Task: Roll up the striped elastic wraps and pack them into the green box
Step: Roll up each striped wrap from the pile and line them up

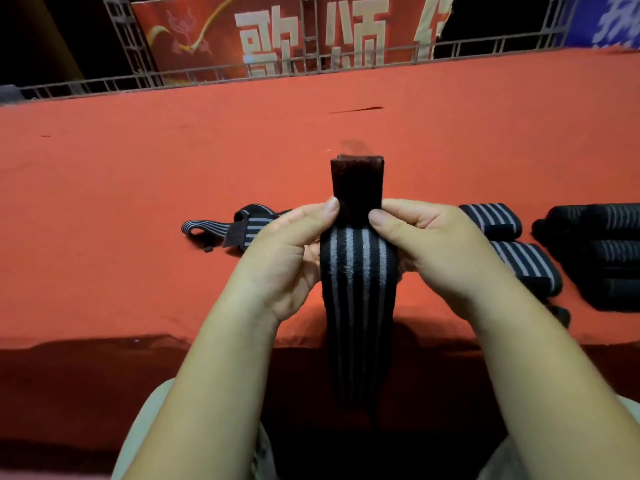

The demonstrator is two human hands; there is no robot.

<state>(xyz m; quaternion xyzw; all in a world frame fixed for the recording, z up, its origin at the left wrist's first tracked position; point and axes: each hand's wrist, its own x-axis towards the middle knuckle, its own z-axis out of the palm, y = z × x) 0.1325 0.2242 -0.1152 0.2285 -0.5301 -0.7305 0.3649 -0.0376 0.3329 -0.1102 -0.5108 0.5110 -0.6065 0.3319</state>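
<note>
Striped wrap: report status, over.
Grip: left hand and right hand pinch striped wrap, velcro end up, tail hanging down. Right: rolled wraps; left: loose wrap. No green box in view.

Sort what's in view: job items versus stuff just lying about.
Job: held wrap; left hand; right hand; unrolled wrap; rolled wraps; darker rolled stack. No green box in view.
Lying about: red tablecloth; banner; metal truss.

A red cloth [138, 202] spreads across the scene from 9 to 3 o'clock. At 12 o'clock, a red banner [221, 32] bearing pale Chinese characters hangs behind a metal truss frame [128, 36]. A blue banner [609, 19] shows at 2 o'clock.
</note>
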